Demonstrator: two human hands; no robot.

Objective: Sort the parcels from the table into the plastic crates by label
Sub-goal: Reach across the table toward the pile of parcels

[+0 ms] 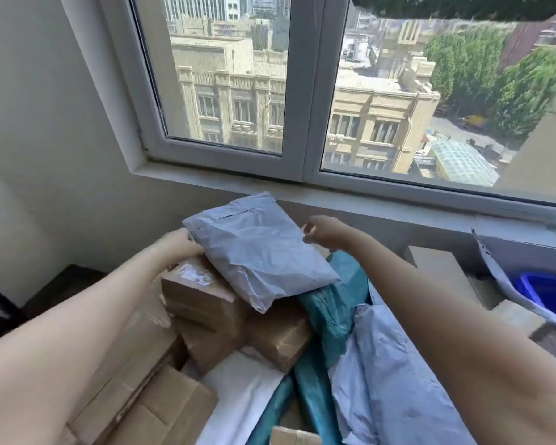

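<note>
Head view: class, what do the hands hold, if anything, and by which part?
The grey poly mailer: the left hand holds its left corner, the right hand pinches its right edge.

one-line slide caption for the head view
Left hand and right hand hold a grey poly mailer atop stacked cardboard boxes

Pale grey-blue mailer bag (257, 248), plain brown cardboard boxes (203, 293), teal wrapped parcels (331, 319), light lilac-grey bag (395, 374), white parcel (241, 390), bright blue crate (546, 293), grey window frame (305, 91)
</note>
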